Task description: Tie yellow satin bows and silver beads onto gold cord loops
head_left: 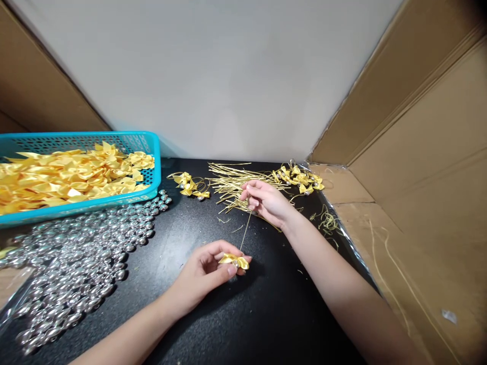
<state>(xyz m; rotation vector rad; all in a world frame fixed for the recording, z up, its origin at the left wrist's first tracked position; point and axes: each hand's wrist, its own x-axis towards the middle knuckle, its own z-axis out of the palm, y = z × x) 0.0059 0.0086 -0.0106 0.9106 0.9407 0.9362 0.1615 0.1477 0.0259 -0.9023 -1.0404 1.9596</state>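
A yellow ribbon bow [239,260] with a small silvery piece at its middle is pinched between the thumb and fingers of my left hand [207,266]. From the bow a thin gold cord [246,230] runs up, taut and straight, to my right hand [268,202]. That hand grips the cord's upper end between thumb and fingertips, above a pile of gold cords [232,180] on the black table [274,314]. The end itself is hidden by the fingers.
At the left, a blue basket [158,167] holds many yellow bows. Silver beads [83,258] spread over the table before it. Bows with cord loops [190,186] lie behind my hands, and more bows [300,178] at the back right, near thread scraps [329,221]. Cardboard walls [429,152] flank the table.
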